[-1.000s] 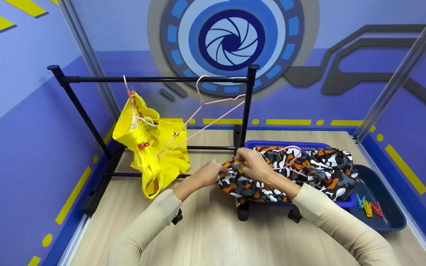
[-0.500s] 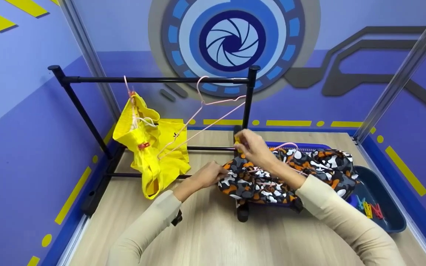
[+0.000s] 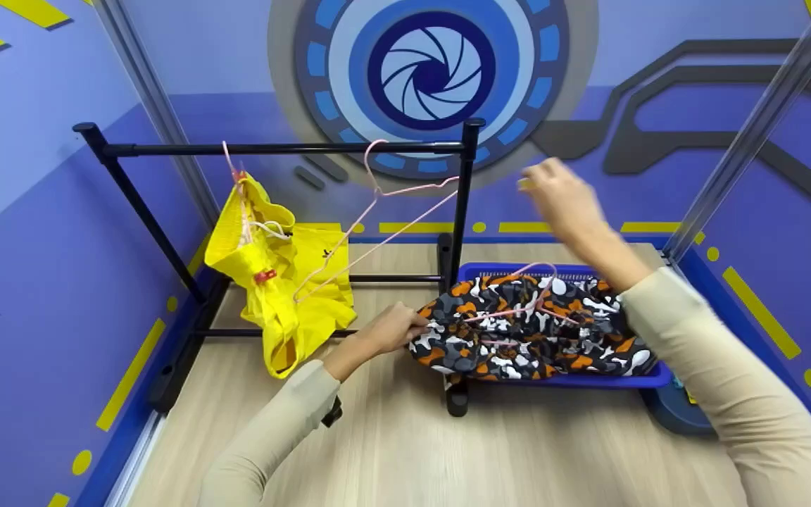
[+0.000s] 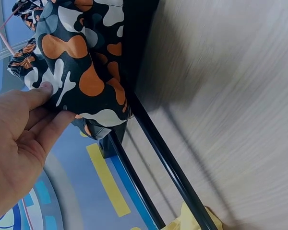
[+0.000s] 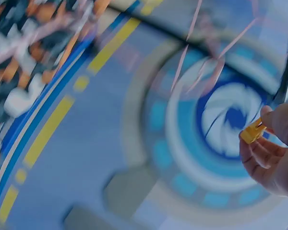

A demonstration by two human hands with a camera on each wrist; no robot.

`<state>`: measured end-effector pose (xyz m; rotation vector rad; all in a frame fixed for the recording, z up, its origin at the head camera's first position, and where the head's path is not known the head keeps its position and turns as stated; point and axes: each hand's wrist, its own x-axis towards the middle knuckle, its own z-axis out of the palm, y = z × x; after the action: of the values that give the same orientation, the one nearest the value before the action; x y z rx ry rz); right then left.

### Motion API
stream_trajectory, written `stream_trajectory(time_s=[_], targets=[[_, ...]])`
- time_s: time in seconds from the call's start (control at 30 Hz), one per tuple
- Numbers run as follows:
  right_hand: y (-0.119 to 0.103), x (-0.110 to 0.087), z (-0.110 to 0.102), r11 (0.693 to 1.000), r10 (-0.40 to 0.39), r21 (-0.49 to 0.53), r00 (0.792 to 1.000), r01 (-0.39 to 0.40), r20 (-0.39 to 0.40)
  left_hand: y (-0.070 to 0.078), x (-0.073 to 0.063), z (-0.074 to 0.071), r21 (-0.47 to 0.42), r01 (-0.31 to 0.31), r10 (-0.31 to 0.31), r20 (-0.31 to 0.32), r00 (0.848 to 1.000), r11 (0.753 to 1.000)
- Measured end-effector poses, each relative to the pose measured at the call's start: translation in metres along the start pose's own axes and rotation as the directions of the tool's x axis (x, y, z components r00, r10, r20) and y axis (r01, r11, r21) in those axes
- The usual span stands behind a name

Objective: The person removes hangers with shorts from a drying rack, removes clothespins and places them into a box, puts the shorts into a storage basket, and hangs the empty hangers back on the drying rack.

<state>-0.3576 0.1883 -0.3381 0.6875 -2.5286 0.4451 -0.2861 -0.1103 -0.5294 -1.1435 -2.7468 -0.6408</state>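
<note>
A camouflage garment [image 3: 451, 348] in black, orange, grey and white lies across a blue basket [image 3: 610, 382]. A pink hanger [image 3: 538, 304] rests inside its gathered waist. At the garment's left end, my left hand [image 3: 393, 328] pinches the cloth between thumb and fingers, as the left wrist view shows with the hand [image 4: 19, 129] close up. My right hand [image 3: 566, 201] is raised behind and above the basket, slightly blurred. Between its thumb and fingertips it holds a small yellow clothespin [image 5: 252, 132].
A black clothes rack [image 3: 286, 148] stands on the left. A yellow garment [image 3: 328, 282] hangs from it with red clothespins, beside a bare pink hanger [image 3: 377, 191]. A dark tray [image 3: 676, 412] sits at the right, partly hidden by my right sleeve [image 3: 722, 373].
My right hand has lifted off the garment's waist with the yellow clothespin and moved up and right. My left hand keeps its grip. The head view has shifted slightly.
</note>
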Motion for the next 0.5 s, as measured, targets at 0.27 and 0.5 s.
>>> stream_trajectory(time_s=[0.27,0.5], targets=[[0.096,-0.029,-0.017,0.971,0.230,-0.052,0.973,-0.231,-0.034,0.000,-0.002,0.000,0.006,0.024,-0.024,0.017,1.000,1.000],[0.176,-0.093,-0.023,0.876,0.481,-0.165,0.837,-0.453,0.260,0.001,-0.003,0.001,0.006,0.031,-0.031,0.031,0.999,1.000]])
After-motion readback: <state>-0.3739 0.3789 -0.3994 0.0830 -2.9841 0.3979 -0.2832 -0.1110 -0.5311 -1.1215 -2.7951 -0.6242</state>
